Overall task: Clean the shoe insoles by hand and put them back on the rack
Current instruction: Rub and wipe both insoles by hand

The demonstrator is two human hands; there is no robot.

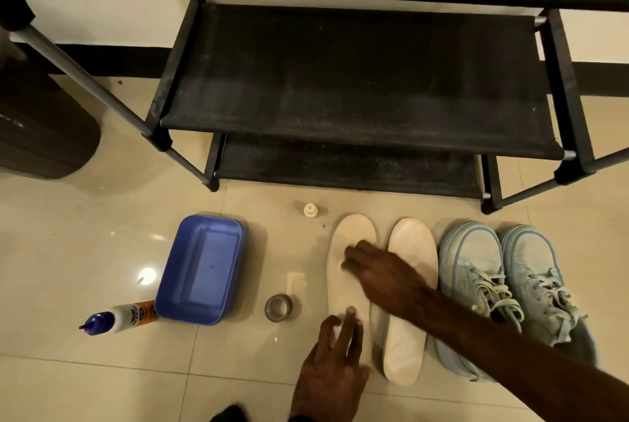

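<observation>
**Both hands on one insole**

Nearest the camera, the left hand (332,358) lies with straight fingers, their tips pressing the heel end of the left insole (347,289); it grips nothing. Farther up the same insole, the right hand (377,273) rests flat and open on the forefoot, its arm crossing over the right insole (410,306).

Both insoles lie flat on the tiled floor (85,370), side by side and nearly touching. Right of them stands a pair of pale blue shoes (503,289). Left of the insoles sit a small metal ring (278,307), then a blue tub (202,270), then a glue bottle (119,317) lying on its side against the tub. Beyond the insoles' toes are a small cap (310,210) and the black rack (357,81).
</observation>
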